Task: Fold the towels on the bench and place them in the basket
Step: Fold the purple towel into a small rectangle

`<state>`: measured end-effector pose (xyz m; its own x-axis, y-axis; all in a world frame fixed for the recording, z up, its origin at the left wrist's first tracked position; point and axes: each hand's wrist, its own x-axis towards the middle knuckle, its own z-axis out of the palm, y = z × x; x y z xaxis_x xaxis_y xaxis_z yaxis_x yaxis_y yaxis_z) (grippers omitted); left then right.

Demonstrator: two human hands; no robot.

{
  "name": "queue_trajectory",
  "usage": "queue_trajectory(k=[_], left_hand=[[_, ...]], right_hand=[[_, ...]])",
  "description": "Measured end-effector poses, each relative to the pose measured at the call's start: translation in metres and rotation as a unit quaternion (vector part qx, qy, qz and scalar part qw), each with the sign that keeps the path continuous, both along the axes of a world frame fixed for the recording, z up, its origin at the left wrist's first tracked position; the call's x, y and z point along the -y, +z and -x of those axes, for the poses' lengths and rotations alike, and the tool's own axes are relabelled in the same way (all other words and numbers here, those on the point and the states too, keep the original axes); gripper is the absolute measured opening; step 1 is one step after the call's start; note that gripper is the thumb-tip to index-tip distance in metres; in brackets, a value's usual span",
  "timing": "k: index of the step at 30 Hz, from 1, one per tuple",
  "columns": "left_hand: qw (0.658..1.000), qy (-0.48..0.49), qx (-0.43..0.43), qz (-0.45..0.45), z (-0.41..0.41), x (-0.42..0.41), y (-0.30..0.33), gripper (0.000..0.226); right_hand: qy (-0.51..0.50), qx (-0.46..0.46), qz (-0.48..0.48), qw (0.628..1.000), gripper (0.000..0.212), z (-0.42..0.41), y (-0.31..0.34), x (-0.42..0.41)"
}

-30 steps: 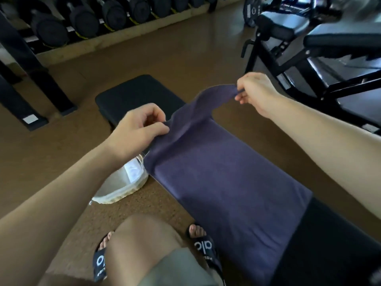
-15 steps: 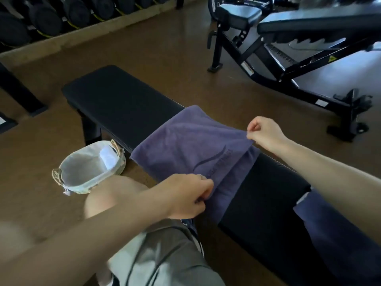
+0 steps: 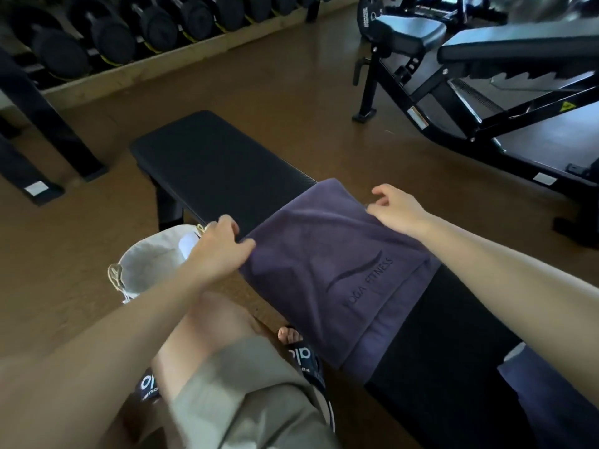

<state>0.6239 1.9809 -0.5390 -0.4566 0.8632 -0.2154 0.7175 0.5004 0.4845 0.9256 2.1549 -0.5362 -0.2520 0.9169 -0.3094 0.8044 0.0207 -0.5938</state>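
Beside the bench (image 3: pixel 220 170) sat a basket (image 3: pixel 146 270); her left hand (image 3: pixel 217 251) pinched the folded towel (image 3: pixel 327 267), right hand (image 3: pixel 398 209) pinching its far edge.

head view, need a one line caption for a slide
Both hands, left and right, grip the fold edge of a purple towel on a black bench, basket on the floor beside it.

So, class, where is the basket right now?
In the head view, the basket sits on the floor at lower left, beside the bench and partly behind the left hand.
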Motion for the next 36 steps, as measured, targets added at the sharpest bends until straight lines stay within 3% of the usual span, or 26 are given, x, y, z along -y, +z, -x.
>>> queue_trajectory(k=[3,5,7,12,17,23,26,29,32,36], left_hand=[[0.987,0.075,0.115,0.084,0.024,-0.004,-0.007,0.032],[0.956,0.095,0.260,0.100,0.026,-0.002,-0.010,0.023],[0.934,0.105,0.329,0.097,0.026,-0.002,-0.012,0.012],[0.940,0.085,0.313,0.102,0.043,-0.004,-0.013,0.005],[0.921,0.136,0.365,-0.021,0.073,-0.023,-0.008,0.012],[0.956,0.184,0.192,-0.120,0.119,-0.056,-0.013,0.019],[0.965,0.198,0.145,-0.096,0.119,-0.053,-0.015,0.032],[0.954,0.218,0.205,-0.036,0.105,-0.042,-0.018,0.039],[0.931,0.201,0.303,0.010,0.080,-0.031,-0.015,0.027],[0.930,0.150,0.331,0.064,0.051,-0.014,-0.011,0.014]], right_hand=[[-0.018,-0.014,0.017,1.000,0.052,0.041,-0.002,-0.025],[-0.032,-0.024,0.020,0.999,0.050,0.064,-0.006,-0.039],[-0.043,-0.027,0.017,0.999,0.049,0.080,-0.011,-0.050],[-0.049,-0.008,-0.009,0.999,0.027,0.109,-0.017,-0.071],[-0.049,-0.028,-0.035,0.998,0.027,0.135,-0.013,-0.095],[-0.075,-0.092,-0.047,0.992,0.036,0.167,-0.009,-0.111],[-0.026,-0.030,-0.007,0.999,0.052,0.162,-0.010,-0.099],[-0.007,0.013,-0.005,1.000,0.052,0.139,-0.008,-0.077],[0.010,0.052,0.008,0.999,0.051,0.104,-0.008,-0.055],[0.007,0.094,0.010,0.996,0.048,0.061,-0.007,-0.033]])
